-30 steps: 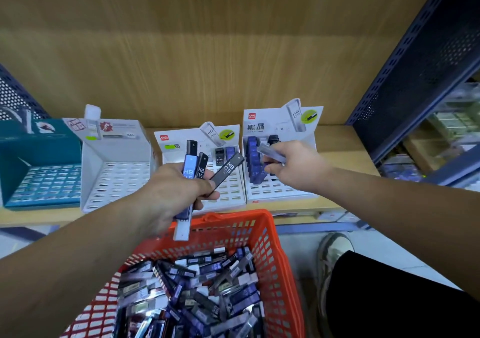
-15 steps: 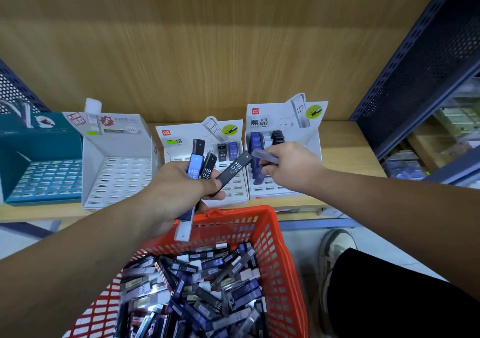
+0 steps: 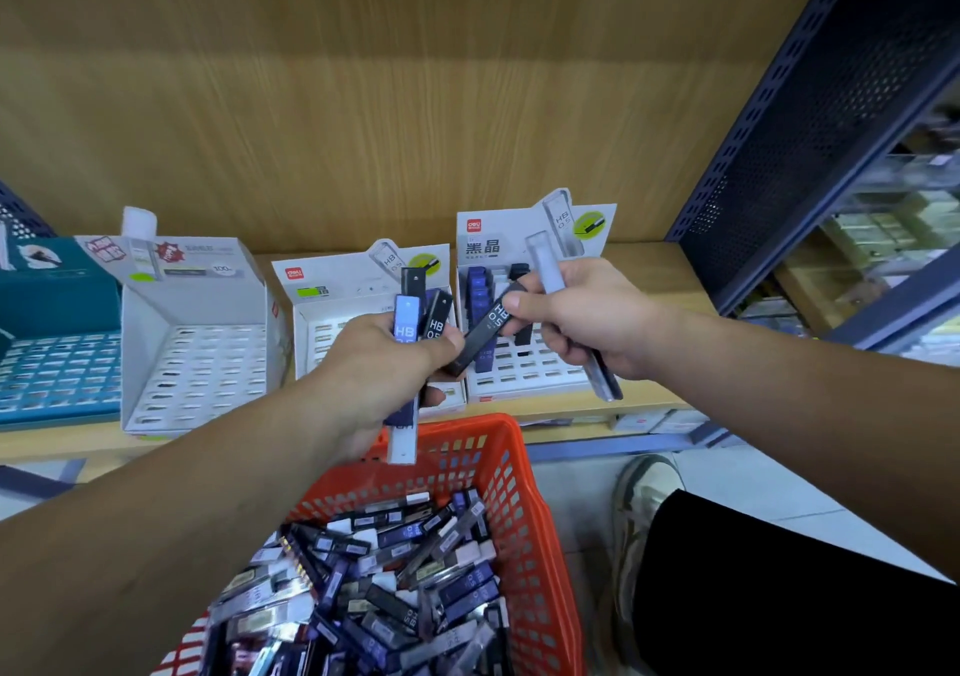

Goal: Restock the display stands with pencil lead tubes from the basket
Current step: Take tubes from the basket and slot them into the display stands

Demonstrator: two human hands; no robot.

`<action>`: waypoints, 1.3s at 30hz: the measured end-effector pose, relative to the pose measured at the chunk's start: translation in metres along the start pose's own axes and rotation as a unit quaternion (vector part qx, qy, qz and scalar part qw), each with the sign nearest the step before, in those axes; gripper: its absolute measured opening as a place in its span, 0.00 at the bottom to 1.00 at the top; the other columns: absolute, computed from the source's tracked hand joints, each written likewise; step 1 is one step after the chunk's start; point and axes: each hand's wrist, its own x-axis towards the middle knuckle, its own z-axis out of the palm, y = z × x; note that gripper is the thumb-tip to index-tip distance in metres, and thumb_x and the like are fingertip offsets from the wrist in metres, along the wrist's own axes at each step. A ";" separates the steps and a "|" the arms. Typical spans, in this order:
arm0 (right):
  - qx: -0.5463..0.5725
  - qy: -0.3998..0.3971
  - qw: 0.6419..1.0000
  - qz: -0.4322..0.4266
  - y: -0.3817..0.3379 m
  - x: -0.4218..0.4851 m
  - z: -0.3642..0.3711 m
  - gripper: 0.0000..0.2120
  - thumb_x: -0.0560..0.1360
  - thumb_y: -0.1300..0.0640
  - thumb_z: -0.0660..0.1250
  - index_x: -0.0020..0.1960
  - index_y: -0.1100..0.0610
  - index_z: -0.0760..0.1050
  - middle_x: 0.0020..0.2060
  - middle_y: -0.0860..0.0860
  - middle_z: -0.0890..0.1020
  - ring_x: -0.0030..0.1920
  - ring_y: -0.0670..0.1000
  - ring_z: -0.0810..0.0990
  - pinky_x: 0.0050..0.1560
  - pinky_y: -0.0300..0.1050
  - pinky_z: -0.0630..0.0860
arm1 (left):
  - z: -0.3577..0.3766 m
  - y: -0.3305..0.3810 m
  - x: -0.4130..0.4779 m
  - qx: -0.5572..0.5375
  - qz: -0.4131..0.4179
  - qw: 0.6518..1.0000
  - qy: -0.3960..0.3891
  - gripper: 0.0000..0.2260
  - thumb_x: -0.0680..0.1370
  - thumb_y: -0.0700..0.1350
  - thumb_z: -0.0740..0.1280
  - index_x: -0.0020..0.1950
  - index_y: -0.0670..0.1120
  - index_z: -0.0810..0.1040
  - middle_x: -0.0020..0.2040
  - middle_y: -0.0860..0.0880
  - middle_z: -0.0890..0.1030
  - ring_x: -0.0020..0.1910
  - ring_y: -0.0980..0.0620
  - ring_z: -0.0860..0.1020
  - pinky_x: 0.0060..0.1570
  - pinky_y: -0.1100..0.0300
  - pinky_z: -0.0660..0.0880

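My left hand point(image 3: 374, 363) grips a bunch of lead tubes point(image 3: 408, 322), blue and black ones marked HB 0.5, fanned upward above the orange basket point(image 3: 524, 498). My right hand point(image 3: 582, 322) holds a grey clear tube point(image 3: 545, 264) upright and its thumb and fingers pinch the top end of a slanted black tube point(image 3: 485, 329) that still sticks out of the left hand's bunch. The basket holds a heap of several loose tubes point(image 3: 384, 571). Behind the hands stand two white display stands, the middle stand point(image 3: 337, 311) and the right stand point(image 3: 519, 368), the right one with several blue tubes point(image 3: 478, 285) in its slots.
A larger white stand point(image 3: 197, 348) with bare slots and a teal stand point(image 3: 57, 358) sit to the left on the wooden shelf point(image 3: 654, 280). A dark perforated shelf upright point(image 3: 810, 119) rises at the right. My shoe point(image 3: 644, 498) and black trouser leg are on the floor, right of the basket.
My right hand has turned its grey tube upright and moved left to the left hand's bunch, where it now pinches the slanted black tube. The left hand stays put.
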 end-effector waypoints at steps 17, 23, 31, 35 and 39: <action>-0.378 0.087 0.918 -0.083 0.036 0.029 -0.027 0.08 0.79 0.52 0.70 0.44 0.55 0.77 0.33 0.50 0.75 0.32 0.52 0.73 0.33 0.44 0.66 | 0.001 -0.001 -0.002 0.055 -0.046 0.995 -0.063 0.06 0.81 0.45 0.71 0.55 0.45 0.78 0.41 0.40 0.86 0.32 0.48 0.80 0.27 0.60 0.70; -0.416 0.071 0.903 -0.082 0.035 0.028 -0.023 0.06 0.79 0.51 0.69 0.46 0.53 0.79 0.36 0.50 0.78 0.37 0.53 0.77 0.35 0.45 0.73 | -0.005 -0.008 -0.002 0.081 -0.042 0.995 -0.049 0.09 0.78 0.45 0.76 0.54 0.44 0.81 0.44 0.42 0.87 0.37 0.49 0.86 0.27 0.59 0.73; -0.440 0.103 0.885 -0.114 0.036 0.035 -0.013 0.06 0.80 0.51 0.68 0.54 0.47 0.72 0.43 0.48 0.80 0.44 0.56 0.79 0.39 0.48 0.75 | -0.011 -0.007 0.001 0.108 -0.038 0.992 -0.056 0.04 0.78 0.44 0.75 0.51 0.45 0.83 0.43 0.41 0.87 0.35 0.43 0.79 0.36 0.52 0.69; -0.488 0.091 0.861 -0.107 0.034 0.037 -0.009 0.08 0.79 0.52 0.68 0.48 0.47 0.68 0.42 0.50 0.78 0.44 0.57 0.79 0.34 0.46 0.69 | -0.010 -0.006 -0.002 0.097 -0.035 0.993 -0.054 0.04 0.80 0.43 0.73 0.53 0.44 0.83 0.44 0.44 0.88 0.39 0.43 0.84 0.32 0.58 0.68; -0.418 0.101 0.899 -0.078 0.031 0.034 -0.009 0.10 0.77 0.45 0.72 0.45 0.46 0.72 0.41 0.48 0.80 0.43 0.53 0.80 0.39 0.46 0.74 | -0.008 -0.004 -0.006 0.067 -0.043 0.995 -0.052 0.05 0.80 0.42 0.73 0.56 0.45 0.82 0.46 0.46 0.88 0.43 0.50 0.87 0.27 0.61 0.71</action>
